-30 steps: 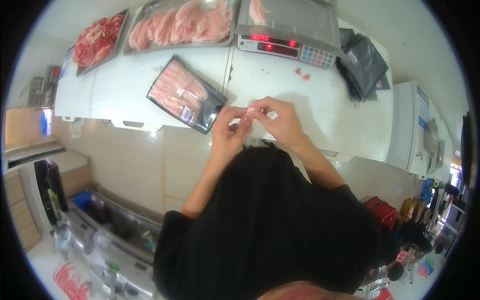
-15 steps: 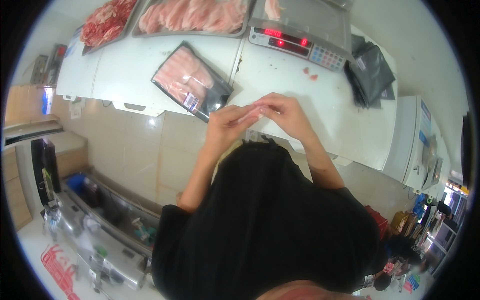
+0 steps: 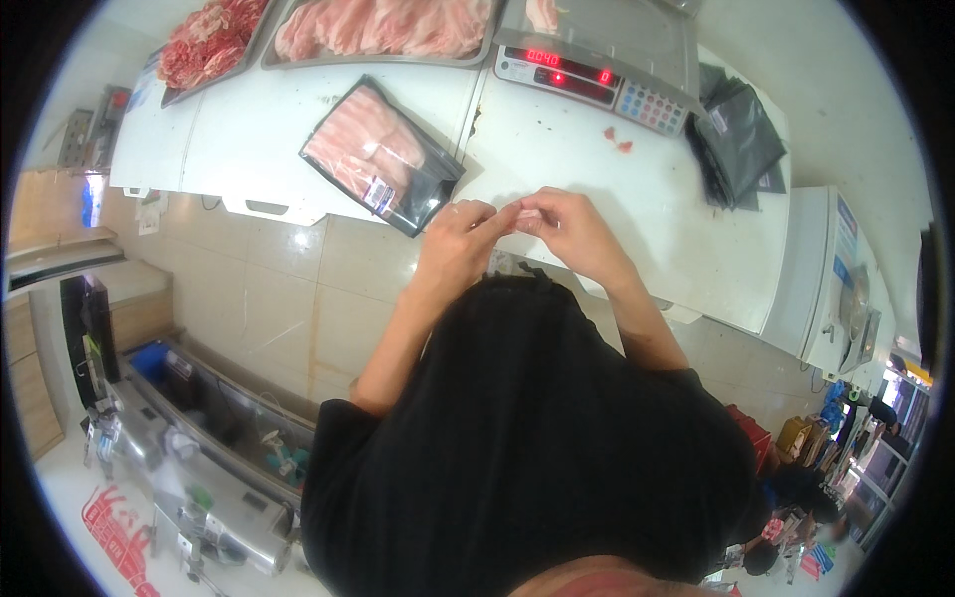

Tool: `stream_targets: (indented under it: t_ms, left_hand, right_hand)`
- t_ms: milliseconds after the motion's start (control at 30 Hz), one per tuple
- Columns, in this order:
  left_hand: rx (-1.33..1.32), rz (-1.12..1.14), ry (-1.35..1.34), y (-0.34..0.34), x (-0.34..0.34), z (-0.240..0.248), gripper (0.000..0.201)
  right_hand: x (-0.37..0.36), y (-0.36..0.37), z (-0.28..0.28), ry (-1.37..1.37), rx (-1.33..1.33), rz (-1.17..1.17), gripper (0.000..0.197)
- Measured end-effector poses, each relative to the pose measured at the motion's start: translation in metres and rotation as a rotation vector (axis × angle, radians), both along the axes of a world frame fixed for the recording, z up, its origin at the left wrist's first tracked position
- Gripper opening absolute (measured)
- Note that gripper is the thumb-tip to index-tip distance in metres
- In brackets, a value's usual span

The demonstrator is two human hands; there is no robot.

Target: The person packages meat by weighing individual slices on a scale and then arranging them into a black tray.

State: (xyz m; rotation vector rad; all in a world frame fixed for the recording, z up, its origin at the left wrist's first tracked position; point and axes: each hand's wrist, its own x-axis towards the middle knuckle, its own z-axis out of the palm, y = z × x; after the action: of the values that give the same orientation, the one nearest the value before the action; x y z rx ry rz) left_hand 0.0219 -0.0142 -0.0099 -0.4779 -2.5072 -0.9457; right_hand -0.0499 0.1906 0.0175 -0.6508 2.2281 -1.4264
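Both hands meet over the table's near edge. Between their fingertips is a small pale pink meat slice point(image 3: 529, 221), mostly hidden by the fingers. My left hand point(image 3: 458, 237) is closed, its fingertips pinching the left end. From the other side, my right hand point(image 3: 577, 231) has its thumb and fingers bent around the slice. Just beyond my left hand lies a black-backed pack of sliced pink meat point(image 3: 366, 144) with a clear front and a white label.
A digital scale point(image 3: 602, 85) with red digits carries a piece of meat. Metal trays of sliced meat point(image 3: 383, 30) and red meat point(image 3: 214, 48) stand farther left. Black bags point(image 3: 738, 144) are stacked at right on the white table point(image 3: 637, 209), with meat scraps point(image 3: 619, 141) near the scale.
My left hand has rolled over, its knuckles now more upward, and its fingers have closed in toward the right hand. Less of the pink slice shows.
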Motion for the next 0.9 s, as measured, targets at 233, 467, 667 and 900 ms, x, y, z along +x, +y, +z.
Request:
stream_targets:
  t_ms: [233, 467, 667, 900]
  left_hand:
    - [0.312, -0.01, -0.373, -0.001, 0.0, 0.001, 0.021]
    - [0.758, 0.012, -0.847, -0.008, -0.003, 0.01, 0.026]
    - [0.895, -0.018, -0.763, -0.006, -0.002, 0.026, 0.033]
    - [0.706, 0.11, -0.461, 0.001, 0.006, 0.022, 0.038]
  right_hand:
    - [-0.004, 0.007, 0.007, -0.056, 0.078, 0.065, 0.02]
    - [-0.016, 0.014, -0.016, -0.148, -0.1, 0.035, 0.024]
    - [-0.018, 0.013, -0.021, -0.237, -0.245, -0.027, 0.025]
    - [-0.012, 0.007, -0.036, -0.396, -0.514, -0.055, 0.027]
